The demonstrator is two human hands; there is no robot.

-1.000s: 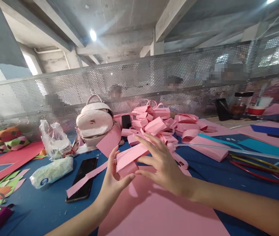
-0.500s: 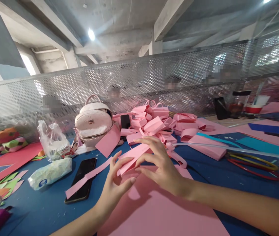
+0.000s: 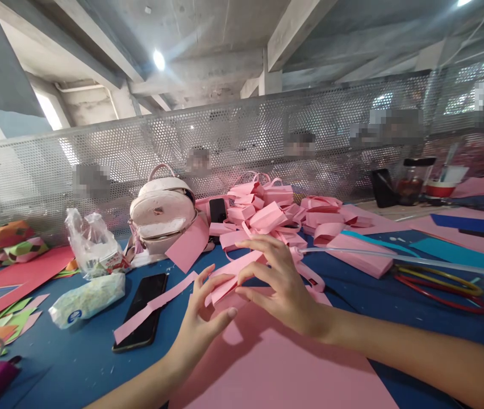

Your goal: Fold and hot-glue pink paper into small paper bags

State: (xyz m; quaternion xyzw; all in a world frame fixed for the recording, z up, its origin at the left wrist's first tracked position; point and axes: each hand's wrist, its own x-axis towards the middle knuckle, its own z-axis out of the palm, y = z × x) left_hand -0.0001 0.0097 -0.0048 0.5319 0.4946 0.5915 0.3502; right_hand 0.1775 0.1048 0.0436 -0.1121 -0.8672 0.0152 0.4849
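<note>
A small folded pink paper piece [image 3: 240, 267] is raised a little above a large pink sheet [image 3: 284, 369]. My left hand [image 3: 199, 321] grips its near left end, with the fingers curled behind it. On the other side, my right hand [image 3: 282, 284] has bent fingers over the piece, pressing on its right part. The fingers partly cover the folds. A narrow pink paper strip [image 3: 152, 309] reaches from beside my left hand across a black phone [image 3: 150, 289].
Behind my hands is a heap of pink paper shapes [image 3: 267, 213] near a white backpack [image 3: 163, 213]. A tissue pack [image 3: 86, 301] and plastic bag [image 3: 92, 244] lie left. A glue gun [image 3: 310, 272] is right of my hands; a perforated metal screen [image 3: 233, 133] stands behind.
Both hands and the folded paper have shifted very slightly, and the fingers have moved a little on the paper. Everything around them has stayed in place.
</note>
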